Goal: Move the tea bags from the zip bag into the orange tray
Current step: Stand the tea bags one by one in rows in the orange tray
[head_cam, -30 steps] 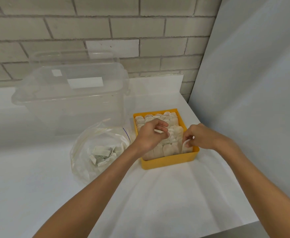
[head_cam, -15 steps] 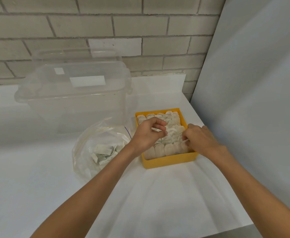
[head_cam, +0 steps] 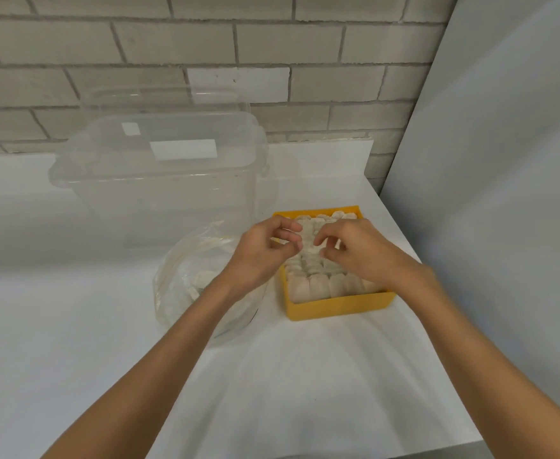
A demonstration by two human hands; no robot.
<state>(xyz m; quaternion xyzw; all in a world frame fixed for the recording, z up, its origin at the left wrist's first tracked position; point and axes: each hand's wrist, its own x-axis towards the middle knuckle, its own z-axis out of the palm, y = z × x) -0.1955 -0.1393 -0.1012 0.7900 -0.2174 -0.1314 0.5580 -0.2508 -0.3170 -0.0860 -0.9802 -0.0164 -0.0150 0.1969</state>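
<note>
The orange tray sits on the white table right of centre, packed with rows of pale tea bags standing on edge. Both hands hover over its middle. My left hand is above the tray's left wall, fingers curled and apart, with nothing in it. My right hand reaches in from the right, its thumb and forefinger tips down at the tops of the tea bags, slightly apart. The clear zip bag lies left of the tray with a few tea bags inside, partly hidden by my left forearm.
A large clear plastic bin with a lid stands behind the zip bag, against the brick wall. A grey panel rises just right of the tray. The table's front edge runs at the lower right.
My right hand has moved from the tray's front right corner, where it set down a tea bag, to the tray's middle. My left hand stayed over the tray's left side.
</note>
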